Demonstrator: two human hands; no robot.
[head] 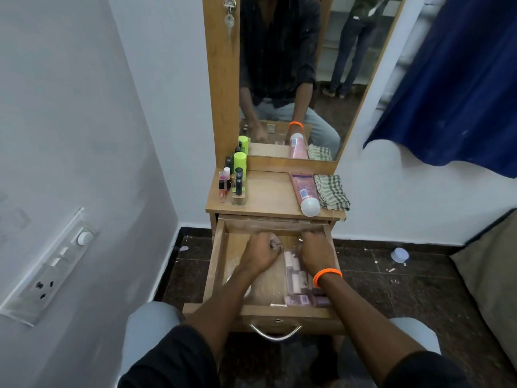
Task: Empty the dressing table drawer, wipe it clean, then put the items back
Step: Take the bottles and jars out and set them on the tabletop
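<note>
Can't really tell what either hand has got. The left hand (261,252) and right hand (317,252) are both curled up deep in the drawer (216,264), fingers tucked under, so any small thing inside them is hidden. The forearms cover a good chunk of the drawer floor too. The pinkish bottles (296,275) at the drawer's right are half under the right wrist, labels too blurry to read. The curtain (453,79) runs off the top right of the frame, and the cushion (486,275) is cut off at the right edge.
</note>
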